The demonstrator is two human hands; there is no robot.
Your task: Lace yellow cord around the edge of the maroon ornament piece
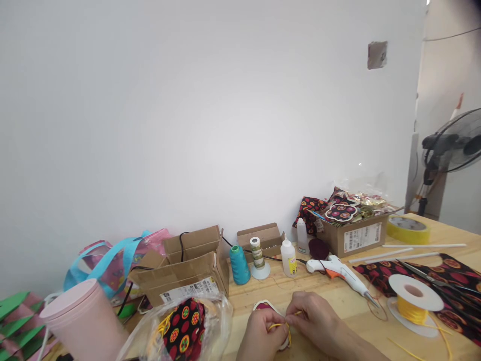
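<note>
My left hand (261, 335) is closed with thumb and finger pinched on a yellow cord (277, 325). Under and behind its fingers lies a small dark patterned fabric piece (264, 305) with a white edge, partly hidden by the hand. My right hand (313, 318) meets it fingertip to fingertip, pinching the same cord; the exact grip is covered by the fingers. To the right, a white spool of yellow cord (412, 312) stands on the wooden table (334, 346), with loose cord trailing from it.
Behind the hands stand a teal thread cone (239, 265), a glue bottle (288, 258) and a glue gun (340, 273). Scissors (432, 281) rest on patterned cloth (376, 278). Cardboard boxes (180, 276), a plastic bag of fabric pieces (221, 321) and a pink canister (84, 321) are at left.
</note>
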